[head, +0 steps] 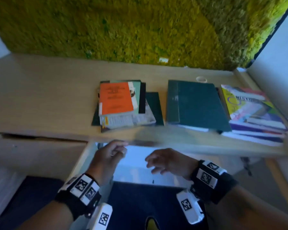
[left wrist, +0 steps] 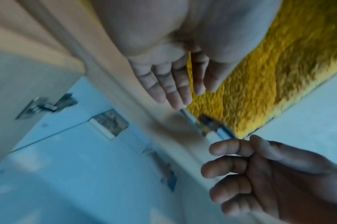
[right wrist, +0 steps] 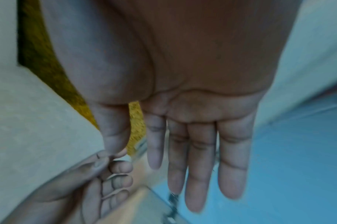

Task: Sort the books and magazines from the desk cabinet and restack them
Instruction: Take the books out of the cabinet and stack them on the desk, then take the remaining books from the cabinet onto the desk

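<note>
Both hands — left hand (head: pixel 110 156), right hand (head: pixel 163 161) — empty, fingers loosely spread, below desk (head: pixel 40 97); piles sorted; likely next: restack.

The left hand (left wrist: pixel 169 72) reaches down from the top centre with straight fingers, empty, the right hand (left wrist: pixel 269 178) sits loosely curled at lower right, a hinge (left wrist: pixel 46 106) at left, moss wall (left wrist: pixel 269 75) upper right.
</note>
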The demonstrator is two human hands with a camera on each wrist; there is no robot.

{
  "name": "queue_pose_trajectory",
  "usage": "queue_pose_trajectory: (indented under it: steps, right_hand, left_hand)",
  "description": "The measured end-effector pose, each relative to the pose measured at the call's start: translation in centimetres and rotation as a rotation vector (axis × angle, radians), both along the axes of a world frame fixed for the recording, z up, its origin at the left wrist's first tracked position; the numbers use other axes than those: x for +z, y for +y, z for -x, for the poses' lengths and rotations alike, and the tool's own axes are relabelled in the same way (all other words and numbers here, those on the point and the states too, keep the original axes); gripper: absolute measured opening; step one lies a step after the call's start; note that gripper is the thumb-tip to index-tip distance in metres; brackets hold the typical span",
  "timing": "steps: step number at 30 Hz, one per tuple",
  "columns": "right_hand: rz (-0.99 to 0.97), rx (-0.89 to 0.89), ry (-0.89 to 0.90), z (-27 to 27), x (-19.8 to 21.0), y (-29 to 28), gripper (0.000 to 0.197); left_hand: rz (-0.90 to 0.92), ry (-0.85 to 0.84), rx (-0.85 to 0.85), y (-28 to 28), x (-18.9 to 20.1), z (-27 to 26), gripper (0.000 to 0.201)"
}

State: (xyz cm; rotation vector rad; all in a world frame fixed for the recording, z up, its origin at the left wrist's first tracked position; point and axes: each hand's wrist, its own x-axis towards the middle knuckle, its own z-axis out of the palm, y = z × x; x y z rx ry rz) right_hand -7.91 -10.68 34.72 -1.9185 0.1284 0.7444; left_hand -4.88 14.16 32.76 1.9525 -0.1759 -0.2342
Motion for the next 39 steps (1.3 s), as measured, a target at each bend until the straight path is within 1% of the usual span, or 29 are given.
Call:
queue_pose_trajectory:
  steps: [1,2,3,5,7,8,9,11,13,15,17,19,21,22,24,26,27,28,29,31,32,33,35,36,37,39]
  right_hand:
    - [0.080,0.088,0.050,1.7,-2.1,-0.3,0.026]
    - [0.160,0.169,0.089,3.1,-4.2,-0.7,0.030]
    - [0.231,0.212,0.115,4.1,-6.3,-1.4,0.033]
    - [0.315,0.186,0.150,4.6,-10.4,-3.5,0.032]
    - [0.350,0.069,0.164,3.5,-14.8,-6.4,0.023]
    - [0.371,0.008,0.151,2.5,-17.2,-8.1,0.021]
    - [0.398,-0.040,0.130,1.1,-19.6,-9.8,0.025]
    - [0.450,-0.129,0.072,-2.4,-24.0,-12.9,0.039]
    - [0.435,-0.223,0.005,-6.5,-27.6,-16.0,0.048]
    - [0.378,-0.305,-0.014,-10.0,-30.4,-19.1,0.049]
    - [0.369,-0.358,-0.046,-12.7,-32.5,-21.9,0.054]
    - [0.392,-0.391,-0.102,-15.0,-34.1,-24.7,0.060]
    - [0.477,-0.398,-0.167,-16.4,-34.7,-26.8,0.066]
    - [0.546,-0.389,-0.197,-17.3,-35.1,-28.1,0.069]
    - [0.645,-0.325,-0.262,-18.6,-35.2,-30.4,0.073]
    - [0.614,-0.233,-0.345,-20.4,-35.7,-32.4,0.066]
    - [0.569,-0.187,-0.395,-21.4,-36.1,-33.5,0.061]
    - [0.529,-0.154,-0.431,-22.6,-37.0,-34.6,0.063]
    - [0.510,-0.120,-0.453,-23.4,-37.3,-35.3,0.072]
    - [0.559,-0.104,-0.449,-25.4,-38.4,-36.8,0.083]
    - [0.584,-0.107,-0.424,-26.3,-39.0,-37.6,0.094]
    - [0.607,-0.116,-0.407,-27.1,-39.3,-37.9,0.111]
    - [0.630,-0.117,-0.404,-30.7,-42.6,-41.0,0.144]
    - [0.661,-0.109,-0.401,-30.3,-42.0,-40.0,0.154]
    - [0.677,-0.101,-0.369,-30.8,-42.6,-40.4,0.157]
    - [0.752,-0.033,-0.358,-29.9,-41.7,-38.6,0.147]
  left_hand:
    - [-0.017,0.049,-0.106,-0.3,-2.3,1.6,0.021]
    - [-0.073,0.096,-0.190,-0.5,-4.7,2.7,0.022]
    - [-0.109,0.148,-0.260,-0.7,-7.2,3.3,0.023]
    - [-0.226,0.249,-0.377,-1.3,-11.7,3.1,0.024]
    - [-0.350,0.255,-0.433,-2.6,-15.2,1.0,0.030]
    - [-0.413,0.216,-0.438,-3.5,-16.9,-0.8,0.033]
    - [-0.465,0.154,-0.416,-4.3,-18.8,-3.0,0.035]
    - [-0.560,0.009,-0.323,-5.7,-21.9,-8.0,0.032]
    - [-0.613,-0.100,-0.204,-7.0,-24.4,-13.1,0.030]
    - [-0.649,-0.196,-0.091,-7.7,-26.3,-17.2,0.029]
    - [-0.690,-0.252,-0.010,-8.1,-27.5,-20.6,0.029]
    - [-0.754,-0.276,-0.010,-8.4,-28.6,-23.8,0.032]
    - [-0.807,-0.257,-0.021,-9.2,-29.8,-26.5,0.026]
    - [-0.829,-0.242,-0.016,-9.8,-30.6,-27.9,0.032]
    - [-0.877,-0.248,-0.023,-11.2,-31.9,-29.9,0.057]
    - [-0.950,-0.268,-0.036,-12.4,-33.2,-31.9,0.077]
    - [-0.988,-0.256,-0.042,-13.0,-33.5,-32.7,0.087]
    - [-1.011,-0.218,-0.044,-13.6,-33.8,-33.1,0.095]
    - [-1.031,-0.193,-0.053,-14.2,-33.9,-33.7,0.096]
    - [-1.059,-0.149,-0.079,-15.4,-34.3,-34.3,0.091]
    - [-1.046,-0.116,-0.094,-15.8,-34.7,-34.5,0.092]
    - [-1.043,-0.065,-0.111,-16.0,-35.3,-34.8,0.095]
    - [-1.055,-0.010,-0.143,-16.0,-36.5,-35.4,0.106]
    - [-1.084,-0.011,-0.166,-16.1,-36.3,-35.3,0.108]
    - [-1.117,-0.014,-0.176,-16.1,-36.2,-35.4,0.110]
    - [-1.144,-0.029,-0.222,-15.9,-35.6,-34.6,0.111]
